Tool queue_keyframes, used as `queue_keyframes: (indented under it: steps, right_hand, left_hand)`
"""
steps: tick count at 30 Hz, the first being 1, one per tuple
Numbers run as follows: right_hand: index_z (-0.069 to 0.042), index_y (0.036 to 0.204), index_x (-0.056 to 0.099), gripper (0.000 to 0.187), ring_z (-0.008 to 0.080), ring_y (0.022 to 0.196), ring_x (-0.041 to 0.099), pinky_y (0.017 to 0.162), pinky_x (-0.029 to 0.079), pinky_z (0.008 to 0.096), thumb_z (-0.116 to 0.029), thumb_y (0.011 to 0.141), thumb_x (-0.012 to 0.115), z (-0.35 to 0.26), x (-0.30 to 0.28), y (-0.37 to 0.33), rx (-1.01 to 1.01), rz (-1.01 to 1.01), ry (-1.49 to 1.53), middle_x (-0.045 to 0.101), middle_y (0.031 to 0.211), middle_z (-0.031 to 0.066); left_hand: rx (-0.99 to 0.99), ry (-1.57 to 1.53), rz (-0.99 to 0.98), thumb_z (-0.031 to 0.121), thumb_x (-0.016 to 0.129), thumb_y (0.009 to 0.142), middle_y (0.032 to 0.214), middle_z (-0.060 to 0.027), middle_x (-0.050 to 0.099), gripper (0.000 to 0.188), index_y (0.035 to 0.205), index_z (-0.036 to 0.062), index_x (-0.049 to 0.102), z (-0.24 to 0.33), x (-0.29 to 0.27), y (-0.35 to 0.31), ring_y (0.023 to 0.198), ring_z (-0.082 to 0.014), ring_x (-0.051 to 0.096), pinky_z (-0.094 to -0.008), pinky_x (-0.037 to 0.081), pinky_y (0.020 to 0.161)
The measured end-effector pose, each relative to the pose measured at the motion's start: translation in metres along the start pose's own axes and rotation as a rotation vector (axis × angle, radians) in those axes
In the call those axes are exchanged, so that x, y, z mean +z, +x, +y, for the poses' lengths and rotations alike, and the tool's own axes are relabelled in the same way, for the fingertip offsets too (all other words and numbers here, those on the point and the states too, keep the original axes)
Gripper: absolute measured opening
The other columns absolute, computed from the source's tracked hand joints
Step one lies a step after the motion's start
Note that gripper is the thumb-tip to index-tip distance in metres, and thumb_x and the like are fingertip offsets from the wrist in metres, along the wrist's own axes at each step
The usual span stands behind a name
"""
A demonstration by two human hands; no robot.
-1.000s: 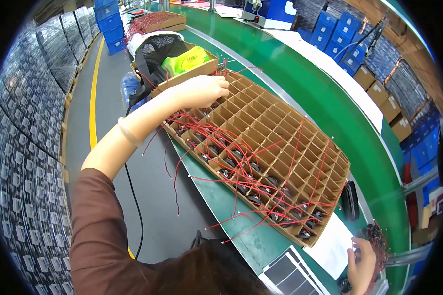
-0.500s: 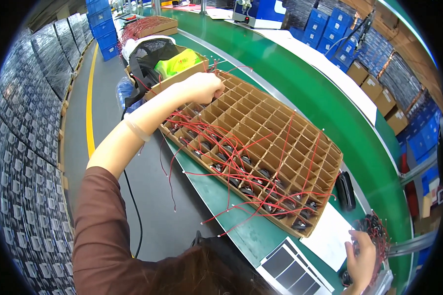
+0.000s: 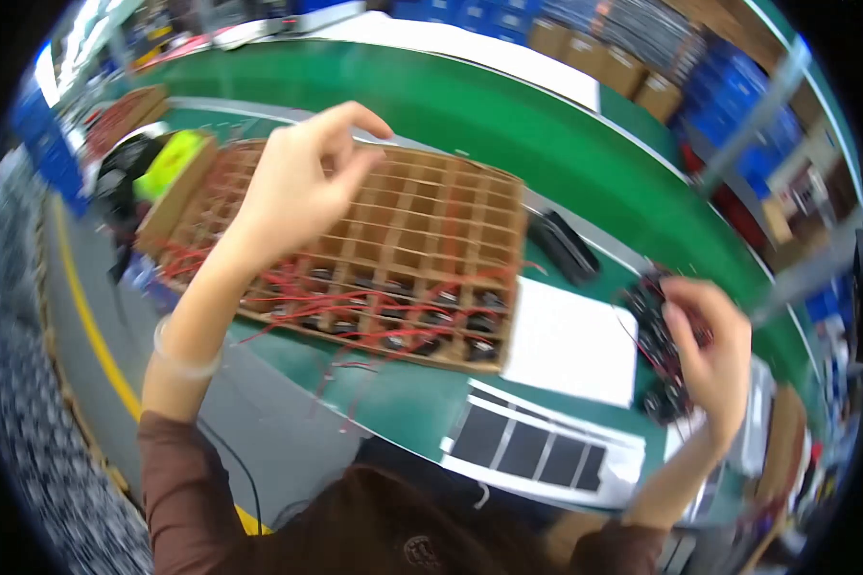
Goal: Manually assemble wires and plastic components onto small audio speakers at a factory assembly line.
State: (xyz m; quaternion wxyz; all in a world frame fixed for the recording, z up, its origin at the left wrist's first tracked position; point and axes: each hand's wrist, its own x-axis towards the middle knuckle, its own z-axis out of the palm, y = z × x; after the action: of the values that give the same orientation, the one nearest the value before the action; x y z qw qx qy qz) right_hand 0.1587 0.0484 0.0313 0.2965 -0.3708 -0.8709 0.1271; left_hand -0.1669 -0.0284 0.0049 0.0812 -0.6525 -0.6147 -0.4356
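Note:
My left hand [image 3: 307,182] hovers over a cardboard box divided into a grid of cells [image 3: 422,206]. Its thumb and index finger are apart, and nothing shows between them. Small black round parts with red wires [image 3: 393,311] sit in the box's nearer cells, their wires trailing over the front edge. At the right, my right hand [image 3: 714,355] is at a heap of similar black parts [image 3: 652,326], thumb and forefinger apart near it. Motion blurs that hand slightly, and its other fingers are partly hidden.
A white sheet [image 3: 575,340] and a strip sheet with dark rectangles [image 3: 527,441] lie on the green table. Behind the box is a black case [image 3: 566,244]. A carton with a yellow-green bag [image 3: 174,163] adjoins the box's left end.
My left hand has moved from the box's far left cells toward its middle, fingers now opened. My right hand has come to the heap of black parts. The view has turned right.

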Motion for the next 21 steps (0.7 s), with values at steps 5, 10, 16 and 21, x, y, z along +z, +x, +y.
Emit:
queue_keyframes:
  steps: [5, 10, 16, 21]
  right_hand:
    - [-0.004, 0.085, 0.057, 0.015, 0.0071, 0.071, 0.052, 0.053, 0.036, 0.0199, -0.010, 0.072, 0.054, 0.010, -0.055, -0.010, 0.076, 0.201, -0.168, 0.058, 0.077, 0.0013]
    - [-0.003, 0.082, 0.058, 0.014, 0.0094, 0.061, 0.048, 0.053, 0.036, 0.0208, -0.007, 0.069, 0.056, 0.057, -0.081, -0.064, 0.173, 0.265, -0.329, 0.058, 0.075, 0.0035]
    - [-0.002, 0.075, 0.060, 0.011, 0.0223, 0.065, 0.052, 0.061, 0.042, 0.0296, -0.005, 0.065, 0.058, 0.120, -0.074, -0.143, 0.409, 0.220, -0.465, 0.058, 0.075, 0.0113]
    - [-0.005, 0.077, 0.058, 0.017, 0.0241, 0.078, 0.049, 0.069, 0.039, 0.0317, -0.003, 0.061, 0.059, 0.125, -0.047, -0.169, 0.208, 0.040, -0.392, 0.054, 0.079, 0.0086]
  left_hand:
    - [0.207, -0.357, -0.551, 0.008, 0.055, 0.068, 0.066, -0.0094, 0.052, 0.035, 0.102, 0.0048, 0.046, 0.111, 0.077, -0.022, 0.057, -0.0193, 0.054, -0.0292, 0.044, 0.051]
    - [0.544, -0.167, -0.758, 0.019, 0.056, 0.071, 0.070, -0.0098, 0.051, 0.043, 0.107, -0.0006, 0.043, 0.153, 0.146, -0.079, 0.060, -0.0231, 0.053, -0.0300, 0.044, 0.049]
    - [0.715, -0.064, -0.703, 0.026, 0.054, 0.072, 0.067, -0.0086, 0.050, 0.041, 0.102, -0.0018, 0.047, 0.172, 0.184, -0.104, 0.057, -0.0199, 0.053, -0.0257, 0.042, 0.045]
    - [0.629, -0.206, -0.670, 0.027, 0.056, 0.071, 0.066, -0.0075, 0.049, 0.040, 0.100, 0.0007, 0.048, 0.164, 0.187, -0.105, 0.057, -0.0194, 0.053, -0.0272, 0.040, 0.044]
